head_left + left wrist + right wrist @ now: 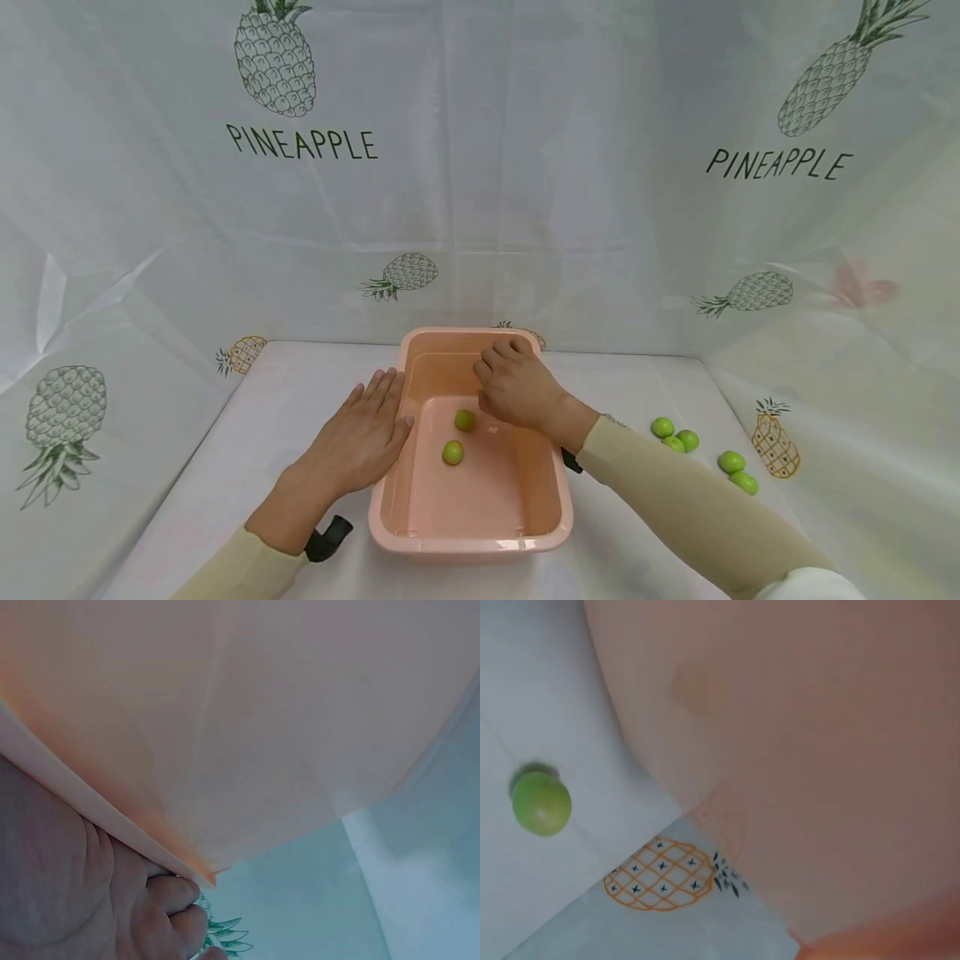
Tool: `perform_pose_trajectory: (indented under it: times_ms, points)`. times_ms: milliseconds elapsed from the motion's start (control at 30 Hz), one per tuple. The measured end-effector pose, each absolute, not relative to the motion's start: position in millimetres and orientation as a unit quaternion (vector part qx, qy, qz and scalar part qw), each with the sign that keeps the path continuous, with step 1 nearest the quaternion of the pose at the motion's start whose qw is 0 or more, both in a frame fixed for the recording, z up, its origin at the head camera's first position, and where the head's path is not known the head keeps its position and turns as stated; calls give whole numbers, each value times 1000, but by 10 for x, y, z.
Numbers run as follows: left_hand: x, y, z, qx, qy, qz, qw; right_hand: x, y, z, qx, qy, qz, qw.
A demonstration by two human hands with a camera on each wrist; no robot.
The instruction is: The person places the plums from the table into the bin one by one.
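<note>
A peach-pink plastic basin [471,546] stands on the table with two small round green fruits, one [452,452] nearer me and one [465,420] farther back, on its floor. My left hand [363,437] lies flat along the basin's left side, fingers straight at the rim. In the left wrist view, the palm [52,877] presses along the rim's edge. Over the basin's far right part, my right hand [517,385] is palm down with bent fingers; I cannot tell whether something is inside them. The right wrist view mostly shows the basin's outer wall [795,765], not the fingers.
Right of the basin, several more green fruits lie on the white tabletop [622,500], in a cluster [663,427] and a pair [732,462]. One fruit [541,803] shows outside the basin in the right wrist view. A pineapple-printed sheet [480,192] hangs behind the table.
</note>
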State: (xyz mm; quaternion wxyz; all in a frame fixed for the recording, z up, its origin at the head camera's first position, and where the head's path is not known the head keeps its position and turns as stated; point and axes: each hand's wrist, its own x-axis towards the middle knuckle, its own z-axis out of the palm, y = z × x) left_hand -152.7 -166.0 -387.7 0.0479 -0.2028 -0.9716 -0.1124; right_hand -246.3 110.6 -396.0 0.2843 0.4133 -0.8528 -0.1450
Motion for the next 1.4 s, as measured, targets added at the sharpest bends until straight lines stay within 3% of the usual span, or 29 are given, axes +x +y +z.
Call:
perform_pose_trajectory:
  times_ms: [400, 733, 1100, 1400]
  points:
    - [-1527, -1667, -3892, -204, -971, -110, 50, -2604, 1625, -3756, 357, -857, -66, 365]
    - [-1534, -1662, -3887, -200, -972, -112, 43, -2695, 2172, -4043, 288, -876, -14, 387]
    - [-1526, -1651, -3879, -203, -972, -112, 41, -2628, 2404, -4752, 289, -905, -67, 305]
    - [-1532, -1648, -3894, -197, -974, -109, 39, -2576, 2335, -5025, 320, -907, -121, 243]
